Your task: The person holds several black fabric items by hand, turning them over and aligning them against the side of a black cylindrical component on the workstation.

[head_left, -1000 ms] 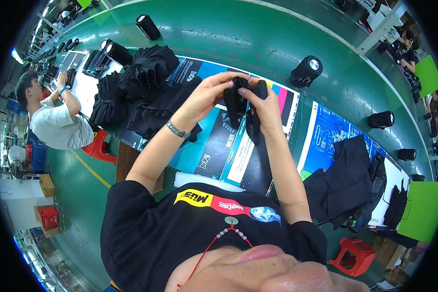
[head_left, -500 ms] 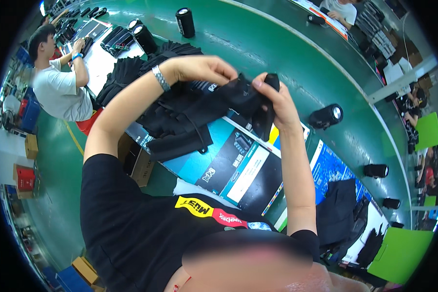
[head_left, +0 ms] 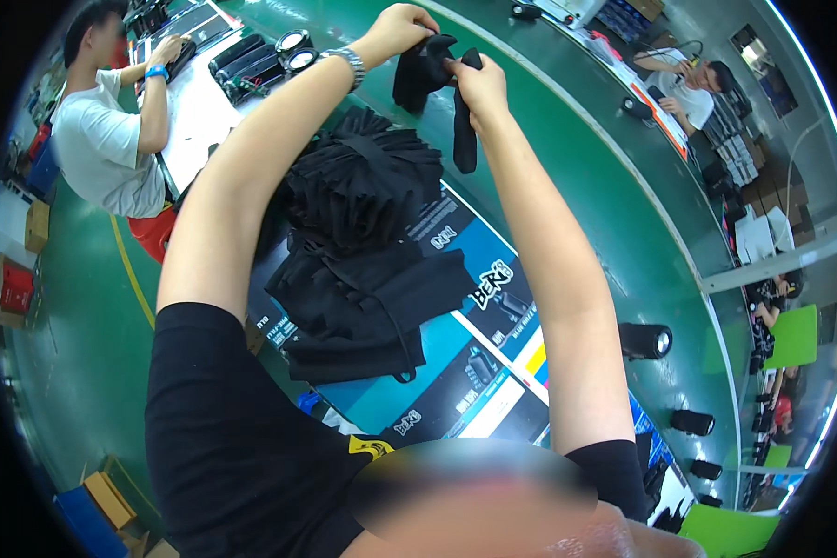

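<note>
Out over the green belt, my left hand (head_left: 400, 30) and my right hand (head_left: 484, 88) stretch far forward. Between them is a black cloth bag (head_left: 464, 135); the left fingertips pinch its upper edge, and the right fingers close round it with one flap hanging down. Beneath the left fingertips the black shape (head_left: 418, 79) looks round like a cylinder; whether a speaker is inside cannot be made out. Closer to me, a fanned heap of black cloth bags (head_left: 363, 181) and a looser stack of them (head_left: 363, 307) with a cord loop lie on printed cardboard (head_left: 446, 349).
Along the belt (head_left: 567, 149) stand black cylindrical speakers, one (head_left: 645, 341) beside my right forearm. More speakers (head_left: 293, 46) sit on the white table (head_left: 195, 121) at left, where a co-worker (head_left: 112, 130) handles one. Another person (head_left: 688, 88) works across the belt.
Both hands have moved forward, away from the heap and over the belt, carrying the black cloth bag. The view has shifted, and the bag heap now shows more fully.
</note>
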Motion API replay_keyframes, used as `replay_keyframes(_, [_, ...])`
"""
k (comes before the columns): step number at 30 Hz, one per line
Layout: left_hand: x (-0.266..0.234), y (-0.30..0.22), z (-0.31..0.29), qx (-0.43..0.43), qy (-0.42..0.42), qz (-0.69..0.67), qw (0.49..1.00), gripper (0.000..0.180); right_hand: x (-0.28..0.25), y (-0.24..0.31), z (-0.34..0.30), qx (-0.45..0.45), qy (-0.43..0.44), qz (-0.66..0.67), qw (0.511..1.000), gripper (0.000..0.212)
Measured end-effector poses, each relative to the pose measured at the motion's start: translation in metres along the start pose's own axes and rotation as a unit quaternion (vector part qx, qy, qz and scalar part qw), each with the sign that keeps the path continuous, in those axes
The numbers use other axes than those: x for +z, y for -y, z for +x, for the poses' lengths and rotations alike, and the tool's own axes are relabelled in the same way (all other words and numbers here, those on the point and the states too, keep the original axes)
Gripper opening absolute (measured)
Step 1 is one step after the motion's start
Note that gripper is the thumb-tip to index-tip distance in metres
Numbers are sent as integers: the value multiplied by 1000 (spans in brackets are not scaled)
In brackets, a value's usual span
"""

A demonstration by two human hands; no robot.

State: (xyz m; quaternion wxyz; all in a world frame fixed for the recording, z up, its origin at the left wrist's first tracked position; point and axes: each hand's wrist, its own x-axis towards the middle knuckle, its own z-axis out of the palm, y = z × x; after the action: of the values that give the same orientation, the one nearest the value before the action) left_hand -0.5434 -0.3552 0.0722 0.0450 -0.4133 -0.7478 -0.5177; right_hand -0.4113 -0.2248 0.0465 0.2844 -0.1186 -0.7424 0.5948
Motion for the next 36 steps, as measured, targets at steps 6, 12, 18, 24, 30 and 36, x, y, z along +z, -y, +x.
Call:
replay_keyframes(6, [30, 29, 12, -58, -85, 125, 987, 14, 16, -24, 33, -10, -78, -206, 975, 31])
replay_keyframes(12, [44, 66, -2, -120, -75, -125, 982, 20, 29, -54, 27, 14, -106, -97, 990, 26])
replay_keyframes(18, [65, 24, -21, -195, -53, -259, 945, 23, -4, -59, 5, -6, -172, -83, 982, 24])
replay_keyframes(24, [107, -36, -55, -292, -40, -355, 887, 11, -70, -35, -34, 19, -156, 73, 985, 19])
replay_keyframes(30, [149, -82, -88, -337, 79, -406, 846, 9, -147, -20, -81, 81, -108, 44, 990, 18])
replay_keyframes(36, [193, -89, -103, -441, 136, -347, 816, 12, -186, -64, -91, 218, -116, 73, 966, 11])
